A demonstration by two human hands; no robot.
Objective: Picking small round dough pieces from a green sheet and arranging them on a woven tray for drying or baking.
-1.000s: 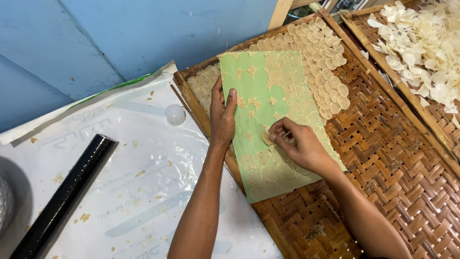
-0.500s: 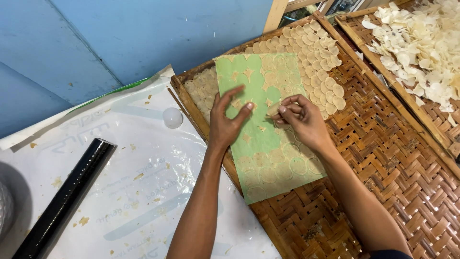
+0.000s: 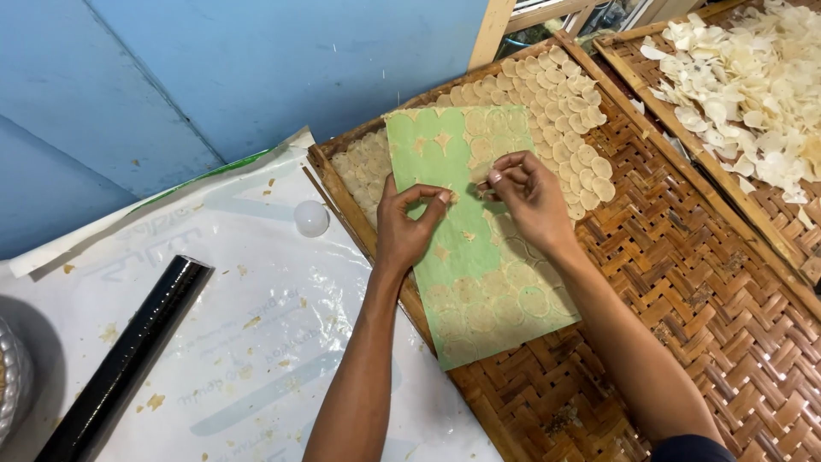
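Probably a home cracker workshop: woven bamboo drying trays (image 3: 684, 257), dough discs (image 3: 564, 111).

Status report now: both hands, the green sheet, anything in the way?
Left hand flat on green sheet. Right hand pinching a thin dough disc off it. Sheet lies on woven tray. Nothing in the way.

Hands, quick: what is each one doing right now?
Left hand: open, fingertips pressing on the green sheet.
Right hand: fingers pinched shut on a thin pale disc lifted off the sheet.
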